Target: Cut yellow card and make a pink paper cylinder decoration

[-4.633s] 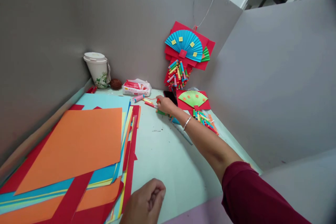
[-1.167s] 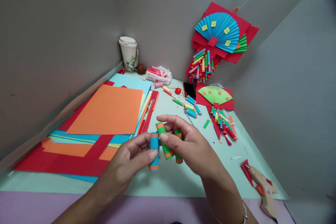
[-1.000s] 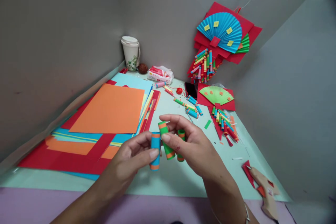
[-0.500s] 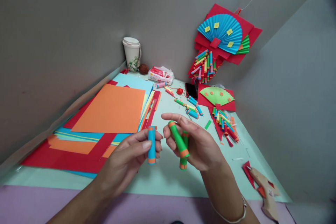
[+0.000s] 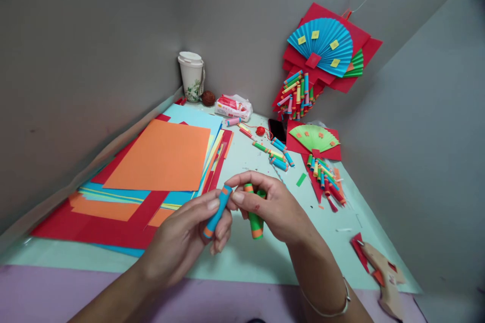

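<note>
Between the thumb and fingers of my left hand (image 5: 197, 222) is a blue paper roll (image 5: 217, 212) with orange bands at its ends, tilted to the right at the top. My right hand (image 5: 275, 202) holds two green paper rolls (image 5: 254, 214) with orange bands in its curled fingers; the second is mostly hidden. The thumb and forefinger of that hand touch the upper end of the blue roll. Beyond the hands, several loose paper rolls (image 5: 278, 163) in blue, green and yellow lie on the table.
Stacked coloured paper (image 5: 159, 156) lies at left. A cup (image 5: 191, 75), tissue pack (image 5: 233, 107) and phone (image 5: 277, 131) stand along the back. A glue gun (image 5: 382, 272) rests at right. A green paper fan (image 5: 314, 137) lies on red card; a blue paper fan (image 5: 326, 45) hangs behind.
My right hand has moved left and its thumb and forefinger have closed on the blue roll's upper end. The blue roll has gone from upright to tilted.
</note>
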`<move>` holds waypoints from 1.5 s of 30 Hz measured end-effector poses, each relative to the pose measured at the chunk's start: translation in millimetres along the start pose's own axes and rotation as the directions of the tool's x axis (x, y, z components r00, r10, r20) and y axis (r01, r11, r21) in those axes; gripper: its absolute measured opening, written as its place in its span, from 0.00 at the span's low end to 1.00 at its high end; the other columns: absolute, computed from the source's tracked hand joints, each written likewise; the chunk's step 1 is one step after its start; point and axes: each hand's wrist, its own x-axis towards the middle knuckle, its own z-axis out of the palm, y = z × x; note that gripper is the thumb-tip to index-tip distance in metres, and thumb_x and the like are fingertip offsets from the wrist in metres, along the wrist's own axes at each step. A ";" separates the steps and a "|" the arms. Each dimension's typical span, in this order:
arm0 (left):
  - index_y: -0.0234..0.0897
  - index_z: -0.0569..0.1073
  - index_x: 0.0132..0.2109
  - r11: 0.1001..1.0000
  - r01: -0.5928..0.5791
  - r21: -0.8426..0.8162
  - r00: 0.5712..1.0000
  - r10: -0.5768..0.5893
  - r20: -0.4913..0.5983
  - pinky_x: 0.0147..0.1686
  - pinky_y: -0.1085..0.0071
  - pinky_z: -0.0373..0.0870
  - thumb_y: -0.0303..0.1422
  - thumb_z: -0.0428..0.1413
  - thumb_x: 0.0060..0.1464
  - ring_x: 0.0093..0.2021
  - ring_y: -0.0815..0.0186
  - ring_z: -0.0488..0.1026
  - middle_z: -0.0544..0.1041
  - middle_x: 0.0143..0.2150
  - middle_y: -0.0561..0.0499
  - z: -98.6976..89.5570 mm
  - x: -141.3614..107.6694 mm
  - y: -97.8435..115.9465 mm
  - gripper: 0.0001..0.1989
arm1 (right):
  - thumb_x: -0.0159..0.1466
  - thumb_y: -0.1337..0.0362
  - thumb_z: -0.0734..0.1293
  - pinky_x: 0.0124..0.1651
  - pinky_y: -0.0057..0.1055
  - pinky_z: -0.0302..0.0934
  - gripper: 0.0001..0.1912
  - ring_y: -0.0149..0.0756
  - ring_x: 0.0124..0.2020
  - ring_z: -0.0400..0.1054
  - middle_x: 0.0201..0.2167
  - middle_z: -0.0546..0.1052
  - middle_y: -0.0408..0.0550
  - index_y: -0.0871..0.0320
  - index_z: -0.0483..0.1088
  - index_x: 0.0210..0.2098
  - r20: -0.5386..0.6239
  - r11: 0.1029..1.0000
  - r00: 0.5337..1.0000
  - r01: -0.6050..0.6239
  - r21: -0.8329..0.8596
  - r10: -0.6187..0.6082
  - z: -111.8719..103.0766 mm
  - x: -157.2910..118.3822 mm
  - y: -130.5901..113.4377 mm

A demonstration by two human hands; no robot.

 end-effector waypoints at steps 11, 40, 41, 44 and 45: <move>0.37 0.65 0.25 0.990 -0.013 0.139 0.995 0.026 -0.093 0.22 0.73 0.55 0.43 0.52 0.61 0.20 0.73 0.58 0.62 0.21 0.58 1.9 3.8 -3.4 0.19 | 0.60 0.59 0.70 0.15 0.18 0.60 0.10 0.24 0.18 0.59 0.21 0.68 0.36 0.55 0.73 0.40 0.004 0.999 0.999 -0.045 -0.017 0.045 5.2 2.4 -1.6; 0.37 0.73 0.38 0.983 0.055 0.175 0.981 -0.021 -0.191 0.20 0.74 0.54 0.43 0.52 0.60 0.21 0.71 0.60 0.66 0.23 0.56 -2.4 10.4 -7.5 0.14 | 0.63 0.64 0.67 0.45 0.36 0.60 0.13 0.43 0.41 0.71 0.40 0.76 0.57 0.62 0.73 0.45 -0.368 0.546 0.914 -0.223 -0.808 -0.170 -65.2 58.2 61.7; 0.37 0.73 0.38 0.983 0.059 0.175 0.980 -0.024 -0.196 0.20 0.74 0.54 0.43 0.52 0.61 0.21 0.72 0.59 0.65 0.23 0.56 -3.3 11.1 -8.3 0.14 | 0.63 0.64 0.67 0.47 0.37 0.59 0.15 0.45 0.45 0.69 0.44 0.75 0.60 0.64 0.73 0.47 -0.365 0.543 0.913 -0.214 -0.812 -0.185 -63.7 56.6 58.8; 0.37 0.73 0.38 0.981 0.062 0.183 0.976 -0.021 -0.218 0.21 0.74 0.55 0.43 0.51 0.61 0.21 0.72 0.59 0.65 0.22 0.57 -5.8 13.1 -10.6 0.14 | 0.64 0.60 0.67 0.52 0.35 0.58 0.19 0.42 0.50 0.67 0.50 0.72 0.60 0.63 0.71 0.52 -0.320 0.586 0.920 -0.133 -0.799 -0.227 -54.0 45.6 40.5; 0.38 0.72 0.37 0.980 0.058 0.188 0.974 -0.014 -0.225 0.21 0.75 0.55 0.43 0.52 0.61 0.21 0.72 0.59 0.64 0.22 0.58 -6.4 13.8 -11.3 0.14 | 0.65 0.57 0.66 0.51 0.33 0.59 0.19 0.39 0.49 0.67 0.50 0.73 0.56 0.61 0.71 0.52 -0.268 0.641 0.938 -0.067 -0.765 -0.221 -48.9 40.7 33.1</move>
